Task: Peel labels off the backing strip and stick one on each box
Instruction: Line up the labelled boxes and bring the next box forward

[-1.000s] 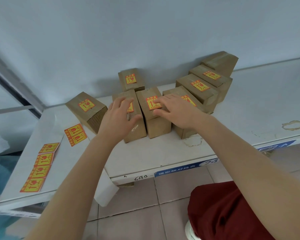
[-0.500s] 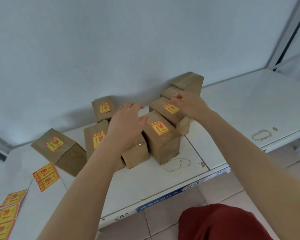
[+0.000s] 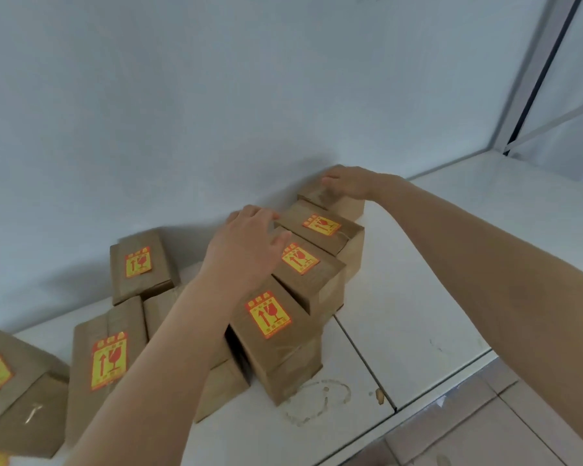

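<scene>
Yellow-and-red labels [image 3: 267,318] are seen stuck on most brown paper-wrapped boxes [image 3: 276,351] on the white surface [image 3: 401,314], while the farthest box [image 3: 347,205], seemingly unlabelled, is touched by the flat-fingered right hand [image 3: 347,183], the spread, empty left hand [image 3: 246,243] being rested on the row.

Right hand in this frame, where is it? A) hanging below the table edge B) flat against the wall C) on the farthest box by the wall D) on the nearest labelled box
C: the right hand rests on top of the farthest box, the one at the back by the wall.
</scene>
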